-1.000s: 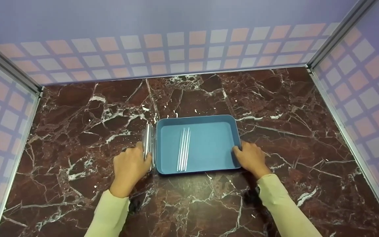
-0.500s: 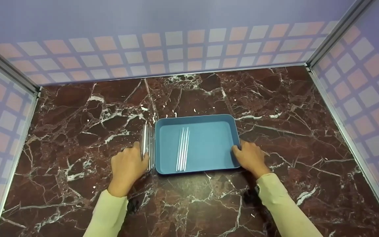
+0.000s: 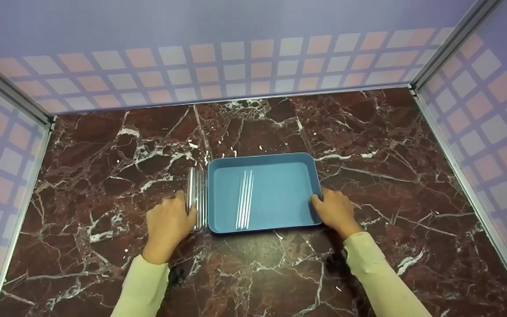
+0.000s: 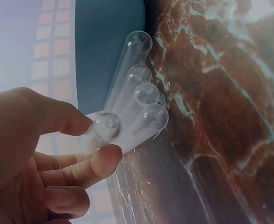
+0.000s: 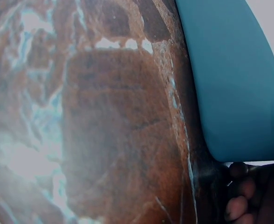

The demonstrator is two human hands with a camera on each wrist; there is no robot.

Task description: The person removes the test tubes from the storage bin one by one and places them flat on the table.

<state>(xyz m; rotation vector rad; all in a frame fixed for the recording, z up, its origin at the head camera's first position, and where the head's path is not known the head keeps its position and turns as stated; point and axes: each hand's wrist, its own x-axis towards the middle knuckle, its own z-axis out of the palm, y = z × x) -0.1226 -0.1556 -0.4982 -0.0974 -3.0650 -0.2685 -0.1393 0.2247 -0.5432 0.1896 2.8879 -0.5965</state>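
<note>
Near the middle of the marble-patterned table sits a shallow blue rectangular tray, its inside bare apart from streaks of reflected light. My right hand grips the tray's right wall, thumb over the rim; in the right wrist view its fingers show partly, in shadow beside the tray's corner. Left of the tray, my left hand pinches a clear test tube between thumb and fingers. Several more clear test tubes, round-ended, lie side by side between that hand and the tray's left wall.
Brown marble-patterned tabletop surrounds the tray. A purple back panel with pink and white squares stands behind, and side panels with metal-coloured edges close off left and right.
My left hand has shifted slightly left, away from the tray, with the pinched test tube. More of the row of tubes now shows beside the tray. The right hand stays on the tray.
</note>
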